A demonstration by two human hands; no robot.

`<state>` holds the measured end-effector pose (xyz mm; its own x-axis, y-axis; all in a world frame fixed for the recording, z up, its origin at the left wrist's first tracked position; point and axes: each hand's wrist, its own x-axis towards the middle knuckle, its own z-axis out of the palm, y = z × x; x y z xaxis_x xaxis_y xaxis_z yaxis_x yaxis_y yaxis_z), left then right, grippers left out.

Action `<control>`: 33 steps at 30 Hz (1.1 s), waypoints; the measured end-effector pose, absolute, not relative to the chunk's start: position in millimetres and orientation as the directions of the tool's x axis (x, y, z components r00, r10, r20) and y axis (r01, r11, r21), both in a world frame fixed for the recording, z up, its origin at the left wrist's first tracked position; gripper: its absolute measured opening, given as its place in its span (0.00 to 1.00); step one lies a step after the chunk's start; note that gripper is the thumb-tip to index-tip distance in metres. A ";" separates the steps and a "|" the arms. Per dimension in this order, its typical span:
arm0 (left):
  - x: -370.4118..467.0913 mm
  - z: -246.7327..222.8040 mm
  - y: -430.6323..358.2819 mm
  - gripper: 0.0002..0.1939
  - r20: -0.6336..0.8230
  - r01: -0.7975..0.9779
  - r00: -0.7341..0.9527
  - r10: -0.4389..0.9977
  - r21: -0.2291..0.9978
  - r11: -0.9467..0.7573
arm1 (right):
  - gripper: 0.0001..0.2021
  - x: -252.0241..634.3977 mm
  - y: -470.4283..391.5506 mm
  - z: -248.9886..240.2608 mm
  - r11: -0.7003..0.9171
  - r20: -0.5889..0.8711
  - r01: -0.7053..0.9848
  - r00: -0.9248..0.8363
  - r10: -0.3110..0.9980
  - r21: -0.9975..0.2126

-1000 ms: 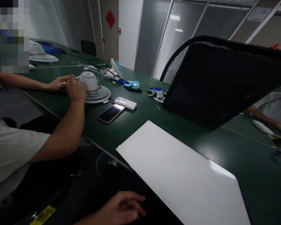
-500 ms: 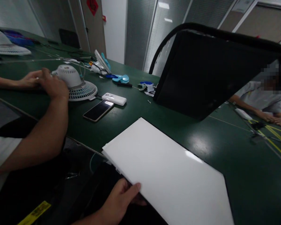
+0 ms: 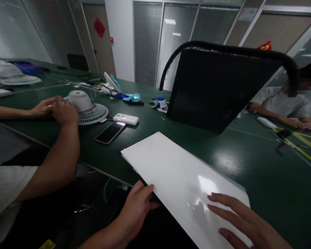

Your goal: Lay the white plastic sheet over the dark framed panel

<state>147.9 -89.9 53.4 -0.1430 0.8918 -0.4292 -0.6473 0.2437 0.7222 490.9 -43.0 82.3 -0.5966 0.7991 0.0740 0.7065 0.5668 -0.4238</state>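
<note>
Your left hand [image 3: 138, 207] pinches the near edge of the white panel [image 3: 176, 173] overhanging the green table [image 3: 274, 173]; your right hand [image 3: 245, 221], fingers spread, lies flat on it, cut off at the frame's bottom.

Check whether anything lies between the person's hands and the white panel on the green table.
Nothing visible does. The left hand already grips the white panel at its near edge, and the right hand spreads over its glossy top near the corner.
</note>
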 end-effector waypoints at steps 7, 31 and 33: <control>156.2 65.0 -42.5 0.16 -0.405 -0.564 -0.234 0.884 0.797 0.216 | 0.29 451.9 -32.7 89.4 0.648 0.046 0.691 -0.671 0.740 -0.321; 455.4 83.5 103.6 0.16 -0.467 0.248 0.342 0.815 0.882 0.401 | 0.47 622.1 -25.2 34.2 0.084 0.062 0.958 -0.069 0.996 -0.274; 465.1 83.6 106.1 0.21 -0.455 0.245 0.329 0.828 0.887 0.390 | 0.45 641.4 -22.5 23.3 0.118 0.085 0.963 -0.100 0.991 -0.244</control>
